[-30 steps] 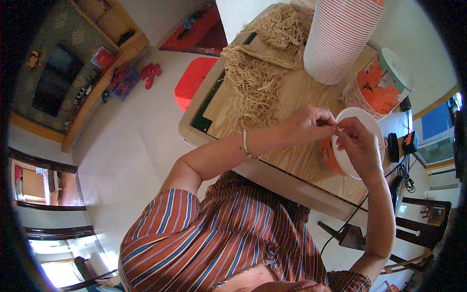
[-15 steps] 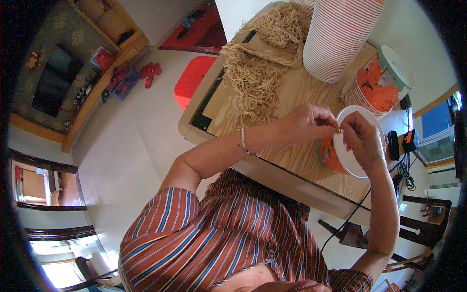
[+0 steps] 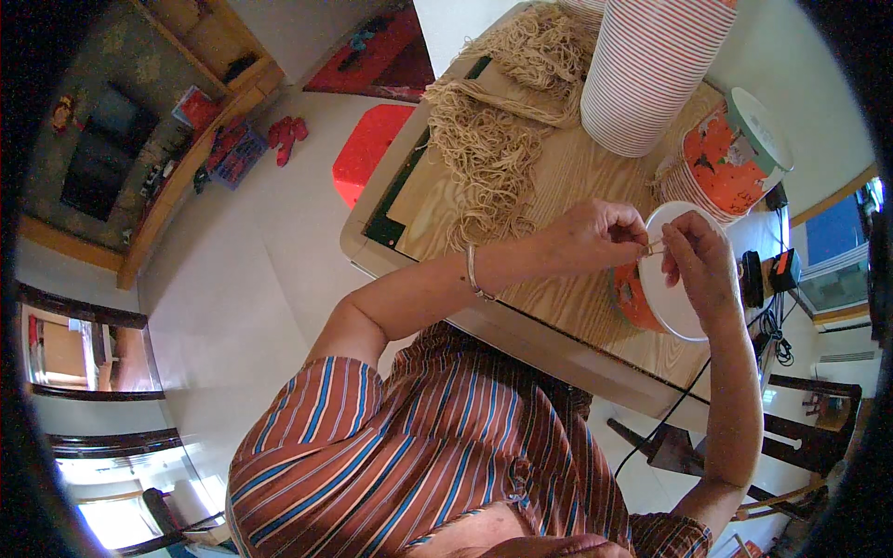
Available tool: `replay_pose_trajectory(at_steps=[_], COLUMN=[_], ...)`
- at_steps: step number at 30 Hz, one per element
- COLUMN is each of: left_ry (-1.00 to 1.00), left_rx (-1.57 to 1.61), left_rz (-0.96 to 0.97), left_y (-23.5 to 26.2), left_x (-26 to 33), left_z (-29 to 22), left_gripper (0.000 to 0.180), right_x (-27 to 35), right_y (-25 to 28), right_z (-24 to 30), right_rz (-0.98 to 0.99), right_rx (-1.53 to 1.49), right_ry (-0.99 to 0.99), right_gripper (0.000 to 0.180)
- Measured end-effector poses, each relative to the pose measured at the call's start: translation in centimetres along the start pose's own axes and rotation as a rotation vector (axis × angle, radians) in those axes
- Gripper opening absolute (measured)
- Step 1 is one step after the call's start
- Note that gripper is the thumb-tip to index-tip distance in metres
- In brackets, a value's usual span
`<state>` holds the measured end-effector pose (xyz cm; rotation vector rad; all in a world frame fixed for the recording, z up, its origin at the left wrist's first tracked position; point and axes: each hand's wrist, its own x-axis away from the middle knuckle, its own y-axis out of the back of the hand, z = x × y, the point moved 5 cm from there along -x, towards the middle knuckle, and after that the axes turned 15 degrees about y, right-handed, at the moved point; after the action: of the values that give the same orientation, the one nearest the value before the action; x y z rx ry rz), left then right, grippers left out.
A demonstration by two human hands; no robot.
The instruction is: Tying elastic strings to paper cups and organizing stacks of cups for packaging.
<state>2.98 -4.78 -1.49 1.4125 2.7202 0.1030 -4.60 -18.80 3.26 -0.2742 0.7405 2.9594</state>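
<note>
Left hand and right hand both pinched tight on a thin tan string, right over the orange paper bucket on the wooden table.

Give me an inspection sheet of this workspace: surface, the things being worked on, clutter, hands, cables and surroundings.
Surface: wooden table, light grain, pale rim.
Job's things: orange paper bucket with white inside, lying on its side; a thin tan cord pinched at its rim.
Clutter: heap of tan cord bundles; tall stack of striped buckets; shorter stack of orange buckets.
Hands: left hand and right hand both pinch the cord at the bucket's rim; bracelet on left wrist.
Cables: black cable hanging below the table edge.
Surroundings: red stool, pale floor, wooden shelving, dark chair.
</note>
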Motion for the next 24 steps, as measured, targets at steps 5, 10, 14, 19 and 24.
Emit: replay_pose_trajectory(at_steps=[5,10,14,19,24], left_ry=[0.081,0.068,0.073,0.034,0.034], left_rx=[-0.052,-0.076,-0.039,-0.113,-0.152], left_rz=[0.057,0.049,0.059,0.023,0.026], left_y=[0.0,0.1,-0.1,0.0,0.1], left_x=[0.2,-0.1,0.2,0.2,0.1], left_z=[-0.2,0.8,-0.1,-0.3,-0.5], left_gripper=[0.014,0.013,0.015,0.015,0.014], right_x=[0.5,0.7,0.6,0.7,0.5], right_y=[0.0,-0.7,-1.0,-0.7,-0.1], right_z=[0.9,1.6,1.4,1.1,0.9], right_rz=[-0.022,0.052,0.102,0.067,-0.043], right_rx=[-0.115,-0.011,0.074,0.182,0.019], right_ry=[0.031,0.036,0.002,0.032,0.032], right_gripper=[0.010,0.010,0.006,0.006,0.005])
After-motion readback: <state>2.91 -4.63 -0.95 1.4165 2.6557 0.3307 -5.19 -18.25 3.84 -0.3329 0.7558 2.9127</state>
